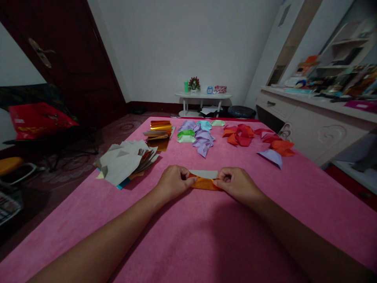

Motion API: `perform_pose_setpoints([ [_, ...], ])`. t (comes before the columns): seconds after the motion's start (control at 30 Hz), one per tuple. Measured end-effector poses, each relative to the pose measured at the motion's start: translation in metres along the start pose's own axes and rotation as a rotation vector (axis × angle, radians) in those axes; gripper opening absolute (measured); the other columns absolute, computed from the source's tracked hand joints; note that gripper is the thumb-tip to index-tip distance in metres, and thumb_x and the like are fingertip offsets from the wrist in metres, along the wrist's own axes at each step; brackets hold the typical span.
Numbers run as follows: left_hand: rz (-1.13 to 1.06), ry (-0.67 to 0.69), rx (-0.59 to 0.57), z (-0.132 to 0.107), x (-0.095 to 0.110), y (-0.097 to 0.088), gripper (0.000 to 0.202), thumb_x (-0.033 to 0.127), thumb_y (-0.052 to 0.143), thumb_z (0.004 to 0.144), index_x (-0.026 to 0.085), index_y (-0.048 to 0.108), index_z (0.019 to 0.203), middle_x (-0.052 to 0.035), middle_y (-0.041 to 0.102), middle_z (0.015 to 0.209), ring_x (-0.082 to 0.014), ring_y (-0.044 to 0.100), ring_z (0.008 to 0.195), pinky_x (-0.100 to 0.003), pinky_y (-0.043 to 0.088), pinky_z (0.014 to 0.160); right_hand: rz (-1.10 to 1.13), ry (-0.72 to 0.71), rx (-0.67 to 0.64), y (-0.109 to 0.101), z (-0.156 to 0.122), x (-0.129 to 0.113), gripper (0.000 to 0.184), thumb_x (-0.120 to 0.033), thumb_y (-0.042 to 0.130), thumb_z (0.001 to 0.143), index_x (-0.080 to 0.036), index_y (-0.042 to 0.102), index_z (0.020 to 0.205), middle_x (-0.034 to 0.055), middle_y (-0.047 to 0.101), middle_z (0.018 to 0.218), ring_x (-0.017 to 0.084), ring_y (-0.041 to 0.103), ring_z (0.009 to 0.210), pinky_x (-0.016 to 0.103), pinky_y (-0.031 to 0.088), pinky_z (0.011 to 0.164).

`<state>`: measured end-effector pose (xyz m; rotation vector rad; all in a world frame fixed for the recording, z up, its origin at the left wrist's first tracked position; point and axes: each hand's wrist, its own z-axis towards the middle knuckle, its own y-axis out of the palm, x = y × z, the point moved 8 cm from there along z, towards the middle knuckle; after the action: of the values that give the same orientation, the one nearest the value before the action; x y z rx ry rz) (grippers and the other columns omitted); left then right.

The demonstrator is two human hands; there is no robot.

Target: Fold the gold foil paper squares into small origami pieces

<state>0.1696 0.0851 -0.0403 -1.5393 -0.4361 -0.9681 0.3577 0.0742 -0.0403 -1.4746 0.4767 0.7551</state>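
A sheet of gold foil paper (205,183), partly folded with a pale grey-white strip showing along its far edge, lies between my hands just above the pink tabletop. My left hand (174,181) pinches its left end between thumb and fingers. At the right end, my right hand (237,183) grips it the same way. Beyond my left hand sits a loose pile of grey-white and coloured paper sheets (122,161). Behind that pile is a stack of gold foil sheets (160,131).
Folded purple paper pieces (203,139), green ones (186,137) and red and orange ones (239,135) lie across the far part of the pink-covered table (182,236). A single purple folded piece (271,157) rests at the right. A pale cabinet (318,122) stands beyond the right edge.
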Motion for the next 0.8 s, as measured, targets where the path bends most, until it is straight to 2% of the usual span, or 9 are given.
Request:
perform_pose_setpoints([
  [0.1, 0.031, 0.012, 0.021, 0.000, -0.003, 0.002, 0.019, 0.033, 0.063, 0.069, 0.016, 0.066, 0.062, -0.0001, 0.059, 0.057, -0.0107, 0.047, 0.050, -0.022, 0.030, 0.049, -0.041, -0.003, 0.002, 0.000, 0.000, -0.003, 0.017, -0.027, 0.065, 0.068, -0.020, 0.056, 0.055, 0.0008, 0.059, 0.062, 0.014, 0.053, 0.058, 0.025, 0.039, 0.054],
  [0.2, 0.062, 0.035, 0.053, -0.001, -0.003, 0.001, 0.012, 0.028, 0.066, 0.066, 0.017, 0.063, 0.067, 0.0000, 0.061, 0.061, -0.0112, 0.050, 0.052, -0.021, 0.032, 0.050, -0.117, -0.007, 0.021, -0.001, -0.001, -0.006, 0.018, -0.023, 0.066, 0.067, -0.019, 0.053, 0.055, 0.0021, 0.059, 0.071, 0.013, 0.055, 0.063, 0.025, 0.041, 0.058],
  [0.27, 0.070, 0.049, 0.061, -0.002, -0.001, 0.000, 0.012, 0.025, 0.066, 0.065, 0.017, 0.061, 0.072, 0.0004, 0.062, 0.065, -0.0113, 0.051, 0.054, -0.021, 0.033, 0.050, -0.140, 0.012, 0.052, -0.003, -0.001, -0.004, 0.014, -0.021, 0.069, 0.065, -0.019, 0.055, 0.065, 0.0023, 0.060, 0.079, 0.013, 0.055, 0.064, 0.025, 0.042, 0.059],
  [0.3, 0.071, 0.057, 0.066, -0.002, 0.000, 0.000, 0.014, 0.023, 0.066, 0.064, 0.018, 0.059, 0.075, 0.0004, 0.062, 0.067, -0.0114, 0.052, 0.055, -0.021, 0.034, 0.051, -0.139, 0.024, 0.070, -0.003, -0.002, -0.003, 0.017, -0.021, 0.071, 0.064, -0.019, 0.057, 0.074, 0.0026, 0.060, 0.083, 0.012, 0.056, 0.065, 0.025, 0.042, 0.059],
  [0.4, 0.104, 0.087, 0.094, -0.004, 0.005, -0.003, 0.024, 0.019, 0.064, 0.065, 0.018, 0.058, 0.088, -0.0004, 0.062, 0.075, -0.0127, 0.054, 0.061, -0.023, 0.039, 0.056, -0.108, 0.048, 0.094, -0.003, -0.001, 0.003, 0.049, -0.021, 0.074, 0.062, -0.020, 0.054, 0.107, 0.0050, 0.061, 0.101, 0.011, 0.056, 0.067, 0.026, 0.043, 0.062],
  [0.5, 0.182, 0.128, 0.112, -0.006, 0.011, -0.004, 0.033, 0.023, 0.066, 0.067, 0.018, 0.059, 0.099, -0.0031, 0.061, 0.086, -0.0156, 0.056, 0.071, -0.027, 0.043, 0.064, -0.082, 0.071, 0.080, -0.003, -0.001, 0.006, 0.061, -0.021, 0.073, 0.063, -0.021, 0.049, 0.119, 0.0065, 0.060, 0.110, 0.011, 0.056, 0.065, 0.026, 0.043, 0.061],
  [0.57, 0.223, 0.153, 0.103, -0.007, 0.013, -0.003, 0.040, 0.030, 0.071, 0.066, 0.019, 0.060, 0.103, -0.0047, 0.060, 0.094, -0.0180, 0.056, 0.079, -0.029, 0.044, 0.068, -0.066, 0.086, 0.058, -0.002, 0.000, 0.006, 0.060, -0.021, 0.073, 0.063, -0.020, 0.051, 0.118, 0.0056, 0.062, 0.103, 0.012, 0.056, 0.065, 0.026, 0.042, 0.059],
  [0.67, 0.269, 0.174, 0.101, -0.008, 0.014, -0.001, 0.051, 0.039, 0.077, 0.062, 0.020, 0.060, 0.106, -0.0056, 0.060, 0.098, -0.0213, 0.056, 0.087, -0.032, 0.044, 0.074, -0.016, 0.101, 0.027, -0.001, 0.001, 0.006, 0.055, -0.020, 0.074, 0.061, -0.019, 0.055, 0.113, 0.0021, 0.065, 0.083, 0.014, 0.057, 0.065, 0.024, 0.040, 0.056],
  [0.8, 0.299, 0.199, 0.131, -0.007, 0.013, -0.003, 0.061, 0.045, 0.079, 0.060, 0.019, 0.059, 0.111, -0.0074, 0.062, 0.101, -0.0251, 0.055, 0.094, -0.036, 0.044, 0.080, 0.005, 0.112, -0.019, 0.002, 0.001, 0.010, 0.026, -0.022, 0.074, 0.061, -0.019, 0.065, 0.085, -0.0023, 0.061, 0.063, 0.012, 0.055, 0.056, 0.022, 0.036, 0.050],
])
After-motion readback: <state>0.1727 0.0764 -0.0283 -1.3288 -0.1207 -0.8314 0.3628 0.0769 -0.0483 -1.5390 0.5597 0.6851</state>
